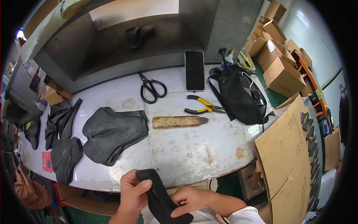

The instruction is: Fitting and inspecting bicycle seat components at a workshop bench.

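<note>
Left hand point(133, 190): closed on the top end of the black piece point(160, 199), thumb pressed flat across its rounded tip
Right hand point(192, 199): pinching the lower part of the same piece, fingers curled under, thumb on top
Black piece: long, soft, matte, curved like a tongue, held at the table's near edge, low in view, over the person's lap
Table point(186, 149): pale, scuffed and stained top, rounded front edge
Stack point(112, 134): dark grey flat cut pieces, layered, just up-left of the hands
More cut pieces point(65, 155): darker, floppy, further left
Block point(179, 121): tan, rough, bar-shaped with a dark tip, mid-table
Pliers point(203, 106): yellow and black handles, beyond the block
Scissors point(152, 89): black loops, blades pointing away
Phone point(194, 70): dark glossy slab, upright against the back
Bag point(238, 93): black, soft, strapped, on the right
Cardboard point(287, 156): brown sheet, small dark wedges lined along its right edge
</note>
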`<state>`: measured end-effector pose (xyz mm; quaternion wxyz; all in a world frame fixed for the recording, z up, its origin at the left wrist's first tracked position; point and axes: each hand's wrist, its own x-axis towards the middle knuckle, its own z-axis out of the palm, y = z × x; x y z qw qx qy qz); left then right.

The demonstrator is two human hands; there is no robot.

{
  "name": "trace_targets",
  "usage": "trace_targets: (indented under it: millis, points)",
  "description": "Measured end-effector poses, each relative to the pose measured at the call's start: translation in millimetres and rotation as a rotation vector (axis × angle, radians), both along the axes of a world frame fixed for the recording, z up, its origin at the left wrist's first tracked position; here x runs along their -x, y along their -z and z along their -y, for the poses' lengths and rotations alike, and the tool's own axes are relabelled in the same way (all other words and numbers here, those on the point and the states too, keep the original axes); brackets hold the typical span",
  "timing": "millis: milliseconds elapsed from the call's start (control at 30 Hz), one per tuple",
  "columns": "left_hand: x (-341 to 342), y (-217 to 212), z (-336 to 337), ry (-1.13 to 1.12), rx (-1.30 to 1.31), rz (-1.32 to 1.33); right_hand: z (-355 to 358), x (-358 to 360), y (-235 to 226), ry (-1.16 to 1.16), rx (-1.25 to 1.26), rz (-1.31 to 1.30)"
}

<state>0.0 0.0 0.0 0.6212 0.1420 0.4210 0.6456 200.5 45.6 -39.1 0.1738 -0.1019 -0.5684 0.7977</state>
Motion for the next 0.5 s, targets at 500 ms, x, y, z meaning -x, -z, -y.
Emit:
trace_targets:
  millis: [500]
  points:
    - [22.8, 6.8, 6.0, -0.213, -0.045, -0.249, -0.1, -10.1, 1.9, -0.102, -0.199, 0.035]
